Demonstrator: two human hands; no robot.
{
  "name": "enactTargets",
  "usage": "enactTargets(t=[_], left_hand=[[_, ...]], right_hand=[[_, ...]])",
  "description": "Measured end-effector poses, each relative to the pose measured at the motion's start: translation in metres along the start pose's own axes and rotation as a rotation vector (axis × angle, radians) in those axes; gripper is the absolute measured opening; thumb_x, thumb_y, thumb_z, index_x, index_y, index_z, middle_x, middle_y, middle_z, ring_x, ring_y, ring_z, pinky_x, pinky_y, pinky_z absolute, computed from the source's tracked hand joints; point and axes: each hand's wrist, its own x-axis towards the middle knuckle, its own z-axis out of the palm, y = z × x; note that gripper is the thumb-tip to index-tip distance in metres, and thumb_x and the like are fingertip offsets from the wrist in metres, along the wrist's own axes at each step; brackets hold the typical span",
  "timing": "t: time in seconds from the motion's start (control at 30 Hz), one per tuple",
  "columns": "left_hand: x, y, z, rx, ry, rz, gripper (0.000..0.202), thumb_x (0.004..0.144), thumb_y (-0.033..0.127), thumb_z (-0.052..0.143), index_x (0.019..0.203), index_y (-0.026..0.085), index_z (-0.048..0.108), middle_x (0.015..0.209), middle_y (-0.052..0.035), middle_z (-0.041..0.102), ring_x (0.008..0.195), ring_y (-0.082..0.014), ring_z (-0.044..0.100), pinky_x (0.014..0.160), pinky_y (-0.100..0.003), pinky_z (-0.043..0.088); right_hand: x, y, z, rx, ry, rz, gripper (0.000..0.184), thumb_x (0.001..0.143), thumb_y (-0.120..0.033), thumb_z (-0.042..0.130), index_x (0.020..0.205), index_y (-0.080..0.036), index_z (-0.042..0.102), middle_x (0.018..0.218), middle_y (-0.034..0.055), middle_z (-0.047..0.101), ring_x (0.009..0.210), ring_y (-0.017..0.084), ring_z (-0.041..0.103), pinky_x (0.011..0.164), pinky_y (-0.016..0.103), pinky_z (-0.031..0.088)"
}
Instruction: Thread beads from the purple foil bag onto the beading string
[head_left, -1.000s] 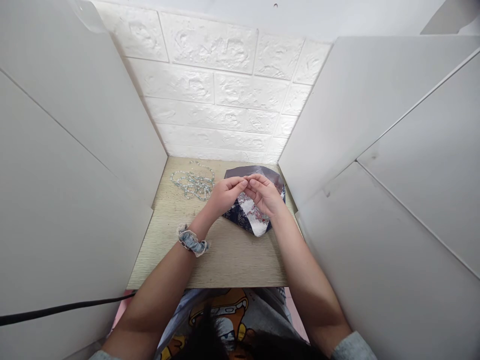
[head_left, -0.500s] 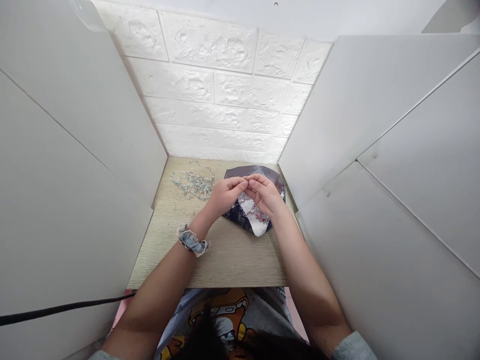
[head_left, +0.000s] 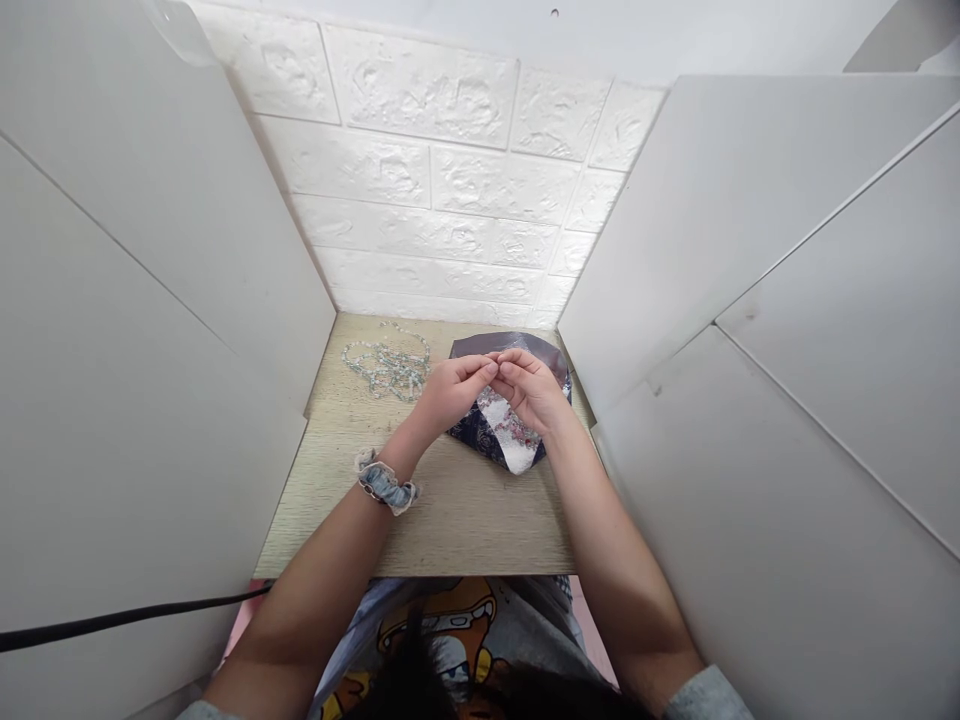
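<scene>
The left grip [head_left: 446, 390] and right grip [head_left: 531, 392] meet above the bag [head_left: 476, 436], thumb and forefinger of each brought together in a pinch, the two pinches touching or nearly so; whether a bead or a thread is clamped between them is too small to tell. The open bag, dark blue outside and silvery within, lies on the counter [head_left: 480, 535] right under both grips, and its red and pink beads [head_left: 517, 430] show below the right palm, near the fingers but apart from the pinch. Such beads should be very light, hard and smooth, apt to slip or roll from a loose hold, so they are best taken singly between thumb and forefinger pads, lightly, and kept over the bag's mouth to catch a drop. The bag itself looks thin, soft and crinkly, and would fold if pressed; its rim is the place to take it. The pale green and white strand [head_left: 386, 372] lies loosely coiled on the counter, beyond and to the left of the left grip, its near side just beside the knuckles. It should drape limply and tangle readily, so an end, lifted gently, would be the safer hold.
</scene>
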Motion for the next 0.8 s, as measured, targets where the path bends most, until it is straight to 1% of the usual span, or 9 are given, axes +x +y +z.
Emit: enactTargets(t=[0.33, 0.8], left_hand=[[-0.0011, 0.0022, 0.0001, 0.002, -0.022, 0.015, 0.030, 0.079, 0.037, 0.046, 0.079, 0.014, 0.064, 0.088, -0.0037, 0.066, 0.082, -0.0141, 0.057, 0.072, -0.023, 0.042], [-0.0005, 0.0011, 0.0005, -0.006, -0.023, -0.004, 0.032, 0.079, 0.039, 0.047, 0.088, 0.016, 0.066, 0.094, -0.0051, 0.065, 0.086, -0.0160, 0.058, 0.077, -0.026, 0.044]], right_hand=[[0.0015, 0.0002, -0.0019, 0.002, 0.000, -0.002, 0.013, 0.060, -0.020, 0.071, 0.070, -0.021, 0.062, 0.083, -0.0037, 0.065, 0.077, 0.008, 0.060, 0.072, 0.019, 0.051], [0.0015, 0.0007, -0.0019, -0.022, 0.012, -0.008, 0.014, 0.059, -0.022, 0.072, 0.069, -0.021, 0.061, 0.082, -0.0041, 0.064, 0.077, 0.007, 0.059, 0.073, 0.020, 0.051]])
